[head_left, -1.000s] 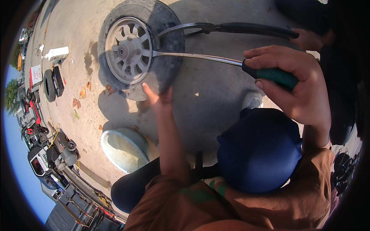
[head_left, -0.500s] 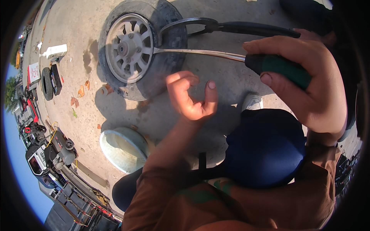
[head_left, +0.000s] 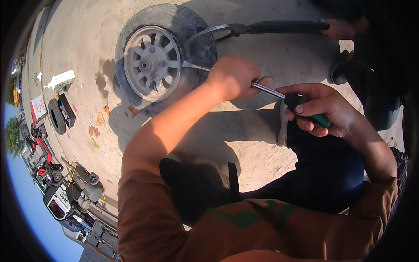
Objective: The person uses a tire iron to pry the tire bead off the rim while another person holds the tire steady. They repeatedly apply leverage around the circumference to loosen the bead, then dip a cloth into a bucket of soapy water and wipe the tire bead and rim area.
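Note:
A tyre [head_left: 198,39] on a pale spoked wheel rim [head_left: 140,52] lies on the ground ahead of me. The flat tip of a metal pry bar [head_left: 192,65] rests at the rim's right edge, against the tyre. My left hand [head_left: 233,78] is closed around the bar's shaft, and my right hand [head_left: 318,109] grips its green and black handle. Beyond them, another person's hand [head_left: 339,29] holds a long black-handled tool [head_left: 283,27]. Its curved metal end lies over the tyre; the exact kind of tool is unclear.
Another person's dark-clothed leg [head_left: 375,83] is at the right. My bent knee [head_left: 331,161] is below my right hand. To the left lie a small tyre [head_left: 56,117], a black tray [head_left: 66,109] and a white box [head_left: 61,81], with a toy-like vehicle [head_left: 59,201] farther down.
My left hand has gone from open and apart to wrapped around the pry bar's shaft. My right hand has moved lower and left with the handle. The pale basin has left view.

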The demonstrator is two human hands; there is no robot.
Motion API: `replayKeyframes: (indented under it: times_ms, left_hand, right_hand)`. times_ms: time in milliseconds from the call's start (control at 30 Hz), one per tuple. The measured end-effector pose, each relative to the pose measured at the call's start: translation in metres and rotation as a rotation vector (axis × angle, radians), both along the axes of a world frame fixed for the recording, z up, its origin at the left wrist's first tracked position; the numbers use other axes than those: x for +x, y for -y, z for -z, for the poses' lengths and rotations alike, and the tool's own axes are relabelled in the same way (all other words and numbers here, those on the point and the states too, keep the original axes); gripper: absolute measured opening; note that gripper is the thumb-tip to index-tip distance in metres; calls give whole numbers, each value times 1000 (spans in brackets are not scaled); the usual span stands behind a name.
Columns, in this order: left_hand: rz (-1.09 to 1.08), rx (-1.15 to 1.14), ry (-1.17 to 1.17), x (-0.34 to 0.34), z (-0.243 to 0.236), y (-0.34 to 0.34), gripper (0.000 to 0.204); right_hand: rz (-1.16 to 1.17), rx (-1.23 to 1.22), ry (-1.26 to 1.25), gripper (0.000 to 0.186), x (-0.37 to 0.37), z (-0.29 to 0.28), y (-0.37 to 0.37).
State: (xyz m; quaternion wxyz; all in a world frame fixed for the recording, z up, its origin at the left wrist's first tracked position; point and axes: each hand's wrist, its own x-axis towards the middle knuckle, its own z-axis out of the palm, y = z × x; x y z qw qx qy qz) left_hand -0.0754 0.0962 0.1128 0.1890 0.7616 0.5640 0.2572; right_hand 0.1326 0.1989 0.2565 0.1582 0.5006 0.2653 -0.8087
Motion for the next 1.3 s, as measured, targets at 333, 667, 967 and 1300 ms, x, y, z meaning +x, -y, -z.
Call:
replayKeyframes:
  times_ms: [333,667,967,1300]
  left_hand:
    - [15,113,133,-13,1,19,33]
    - [-5,310,245,-22,3,27,31]
    - [-22,315,315,-23,2,30,39]
    - [-7,267,305,-25,4,23,40]
  right_hand:
    - [-56,75,-39,59,-15,-24,44]
    - [-290,579,-128,55,-38,-42,71]
    - [-273,492,-132,59,-45,-49,69]
    - [-265,406,-84,62,-49,-48,43]
